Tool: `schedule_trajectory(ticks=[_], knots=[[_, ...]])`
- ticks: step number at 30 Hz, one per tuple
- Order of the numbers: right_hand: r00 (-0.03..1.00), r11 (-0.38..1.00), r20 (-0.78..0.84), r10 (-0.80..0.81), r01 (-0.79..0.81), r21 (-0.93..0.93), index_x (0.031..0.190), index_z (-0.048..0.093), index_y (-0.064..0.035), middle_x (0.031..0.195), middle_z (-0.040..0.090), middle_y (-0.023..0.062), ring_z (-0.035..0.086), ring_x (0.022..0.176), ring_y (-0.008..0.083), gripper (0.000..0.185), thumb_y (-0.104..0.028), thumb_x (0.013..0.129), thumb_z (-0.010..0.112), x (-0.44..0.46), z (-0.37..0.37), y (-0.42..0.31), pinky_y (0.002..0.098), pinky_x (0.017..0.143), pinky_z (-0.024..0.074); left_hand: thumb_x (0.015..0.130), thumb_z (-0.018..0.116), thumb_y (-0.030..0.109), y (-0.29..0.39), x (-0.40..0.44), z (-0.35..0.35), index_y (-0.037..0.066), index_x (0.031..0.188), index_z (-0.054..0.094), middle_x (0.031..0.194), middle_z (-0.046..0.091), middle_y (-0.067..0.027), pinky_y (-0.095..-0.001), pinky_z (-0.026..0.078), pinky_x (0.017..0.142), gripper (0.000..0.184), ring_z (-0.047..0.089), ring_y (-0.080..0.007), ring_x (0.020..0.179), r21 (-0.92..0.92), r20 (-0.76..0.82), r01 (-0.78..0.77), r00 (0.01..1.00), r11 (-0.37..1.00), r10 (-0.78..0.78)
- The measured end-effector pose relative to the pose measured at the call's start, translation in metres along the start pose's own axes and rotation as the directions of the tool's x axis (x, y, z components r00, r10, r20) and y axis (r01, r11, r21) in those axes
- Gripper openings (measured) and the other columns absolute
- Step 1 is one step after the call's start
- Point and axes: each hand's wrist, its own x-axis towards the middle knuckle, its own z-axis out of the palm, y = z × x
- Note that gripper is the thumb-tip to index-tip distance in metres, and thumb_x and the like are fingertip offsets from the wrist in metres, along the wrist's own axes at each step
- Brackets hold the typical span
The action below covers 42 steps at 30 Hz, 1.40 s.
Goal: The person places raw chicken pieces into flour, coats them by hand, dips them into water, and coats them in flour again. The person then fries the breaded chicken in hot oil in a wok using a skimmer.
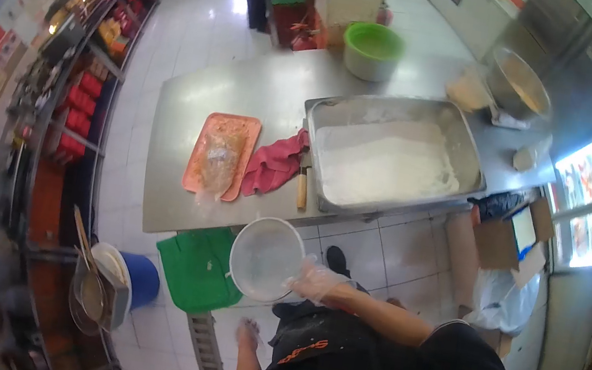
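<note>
My right hand (317,279), in a clear plastic glove, grips the rim of a round white plastic bucket (267,259). The bucket is held in front of my body, just off the near edge of the steel table (175,215). Low beside my body hangs my left hand (249,331), also gloved, apart from the bucket and with nothing visible in it; its fingers look loosely apart, though small in view. On the table, a deep steel pan (471,183) holds white powder like flour (385,160). A wooden-handled knife (303,186) lies left of the pan, beside a red cloth (274,164).
An orange tray (193,176) carries a clear bag of food (221,161). Green and white tubs (372,50) and a metal bowl (517,84) stand at the back. Below are a green lid-like object (201,269), a blue bucket (144,281) and a cardboard box (499,244). Shelving lines the left.
</note>
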Motion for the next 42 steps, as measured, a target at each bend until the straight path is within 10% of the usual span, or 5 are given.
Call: schedule_trajectory(ticks=[5, 9, 13, 37, 42], knots=[[0.935, 0.983, 0.351, -0.056, 0.114, -0.145, 0.109, 0.067, 0.0009, 0.093, 0.071, 0.0235, 0.069, 0.093, 0.0364, 0.052, -0.048, 0.096, 0.052, 0.049, -0.007, 0.011, 0.0478, 0.084, 0.0518, 0.102, 0.050, 0.032, -0.029, -0.042, 0.081, 0.007, 0.123, 0.059, 0.114, 0.062, -0.0065, -0.0338, 0.049, 0.083, 0.034, 0.060, -0.0196, 0.099, 0.571, -0.013, -0.144, 0.983, 0.808, 0.184], [0.837, 0.963, 0.532, -0.127, 0.233, -0.136, 0.102, 0.072, -0.0119, 0.091, 0.072, 0.0150, 0.070, 0.086, 0.0299, 0.038, -0.043, 0.097, 0.052, 0.129, 0.030, 0.063, 0.0440, 0.075, 0.0533, 0.099, 0.059, 0.027, -0.092, -0.057, 0.102, 0.003, 0.131, 0.057, 0.123, 0.062, -0.0117, -0.0365, 0.051, 0.092, 0.040, 0.061, -0.0235, 0.107, -0.036, -0.343, -0.061, 0.938, 0.997, 0.045], [0.796, 0.873, 0.570, 0.206, -0.413, 0.261, 0.111, 0.072, -0.0062, 0.084, 0.069, 0.0065, 0.055, 0.061, 0.0113, 0.026, -0.026, 0.095, 0.065, 0.206, 0.106, 0.169, 0.0255, 0.053, 0.0443, 0.094, 0.060, 0.014, -0.151, -0.099, 0.082, -0.001, 0.123, 0.064, 0.125, 0.059, -0.0167, -0.0342, 0.053, 0.083, 0.032, 0.065, -0.0253, 0.097, 0.117, -0.415, -0.091, 0.900, 0.989, 0.132], [0.896, 0.968, -0.369, 0.245, -0.248, 0.042, 0.112, 0.067, -0.0079, 0.093, 0.067, 0.0122, 0.063, 0.082, 0.0231, 0.039, -0.042, 0.095, 0.059, 0.563, 0.118, 0.332, 0.0379, 0.065, 0.0492, 0.100, 0.062, 0.024, -0.215, 0.037, -0.001, 0.002, 0.118, 0.065, 0.104, 0.071, -0.0059, -0.0250, 0.051, 0.078, 0.029, 0.062, -0.0116, 0.084, -0.283, -0.410, 0.091, 0.888, 0.955, -0.206], [0.991, -0.003, 0.122, 0.054, 0.122, -0.992, 0.114, 0.072, -0.0088, 0.127, 0.064, 0.0192, 0.061, 0.120, 0.0332, 0.033, -0.030, 0.096, 0.055, 0.519, 0.192, 0.296, 0.0484, 0.091, 0.0511, 0.098, 0.063, 0.026, -0.211, 0.034, 0.006, 0.003, 0.119, 0.065, 0.106, 0.069, -0.0037, -0.0251, 0.049, 0.080, 0.031, 0.060, -0.0111, 0.087, -0.230, -0.305, 0.098, 0.937, 0.968, -0.167]])
